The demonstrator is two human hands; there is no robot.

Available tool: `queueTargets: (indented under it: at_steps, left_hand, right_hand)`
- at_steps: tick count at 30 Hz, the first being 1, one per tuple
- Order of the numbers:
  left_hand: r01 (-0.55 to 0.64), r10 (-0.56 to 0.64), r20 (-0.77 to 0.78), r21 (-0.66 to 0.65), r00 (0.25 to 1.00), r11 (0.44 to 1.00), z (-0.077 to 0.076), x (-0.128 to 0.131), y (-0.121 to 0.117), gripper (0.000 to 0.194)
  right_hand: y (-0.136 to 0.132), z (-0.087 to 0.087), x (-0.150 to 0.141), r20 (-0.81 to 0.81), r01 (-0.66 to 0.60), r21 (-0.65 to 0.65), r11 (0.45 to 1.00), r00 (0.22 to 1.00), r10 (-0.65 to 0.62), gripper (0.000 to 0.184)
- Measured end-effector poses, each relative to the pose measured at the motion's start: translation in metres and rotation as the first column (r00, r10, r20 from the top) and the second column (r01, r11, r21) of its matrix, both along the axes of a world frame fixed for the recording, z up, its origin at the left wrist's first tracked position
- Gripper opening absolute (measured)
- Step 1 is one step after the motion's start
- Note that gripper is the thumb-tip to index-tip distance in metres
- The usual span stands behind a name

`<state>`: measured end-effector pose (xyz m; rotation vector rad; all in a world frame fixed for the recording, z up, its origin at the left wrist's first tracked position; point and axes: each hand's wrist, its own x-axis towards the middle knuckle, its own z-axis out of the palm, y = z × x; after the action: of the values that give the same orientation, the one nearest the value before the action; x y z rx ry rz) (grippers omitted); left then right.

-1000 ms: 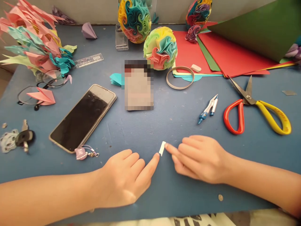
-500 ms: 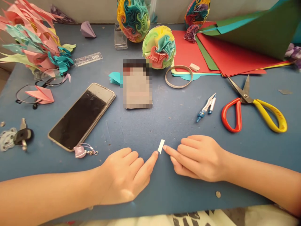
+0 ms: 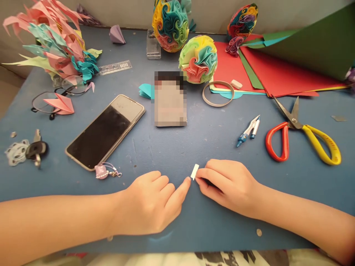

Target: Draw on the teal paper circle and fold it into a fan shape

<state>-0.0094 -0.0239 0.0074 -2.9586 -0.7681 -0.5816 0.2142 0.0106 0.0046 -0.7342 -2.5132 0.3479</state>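
A small white strip (image 3: 195, 171), apparently paper, lies slantwise between my fingertips at the front middle of the blue table. My left hand (image 3: 156, 203) rests palm down, three fingers curled and the index stretched to the strip's lower left corner; its thumb is hidden beneath. On the other side, my right hand (image 3: 230, 184) has thumb and index drawn together at the strip's right edge, the other fingers folded in. Both hands are closed about the strip.
Left of centre lie a phone (image 3: 104, 133) with a pink charm (image 3: 102, 171), keys (image 3: 37, 147) and glasses (image 3: 46, 101). To the right are a compass (image 3: 248, 131), open scissors (image 3: 295, 123) and a tape ring (image 3: 203, 94). Folded paper balls (image 3: 198, 59) and coloured sheets (image 3: 280, 70) stand behind.
My right thumb and index have come together at the strip's edge; before, the index pointed at it with the thumb lower. The whole view has shifted slightly. My left index stays at the strip.
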Motion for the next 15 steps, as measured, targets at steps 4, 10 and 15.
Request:
queueTargets:
  at_steps: [4, 10, 15]
  left_hand:
    - [-0.014, 0.014, 0.007, 0.013, 1.000, 1.000, 0.0005, -0.0001, -0.0003, 0.030]
    - [-0.007, 0.007, 0.010, 0.003, 1.000, 1.000, 0.0007, -0.0002, -0.0002, 0.029]
    - [-0.003, 0.002, 0.013, 0.008, 1.000, 1.000, 0.0002, 0.0002, -0.0008, 0.029]
  right_hand:
    - [-0.0001, -0.0004, 0.0000, -0.022, -0.013, -0.060, 0.998, 1.000, 0.011, 0.004]
    - [-0.0008, -0.0015, -0.0016, -0.004, 0.010, -0.100, 0.995, 1.000, -0.010, 0.006]
    - [0.0004, -0.0017, -0.0018, -0.018, 0.021, -0.153, 0.988, 1.000, -0.024, 0.007]
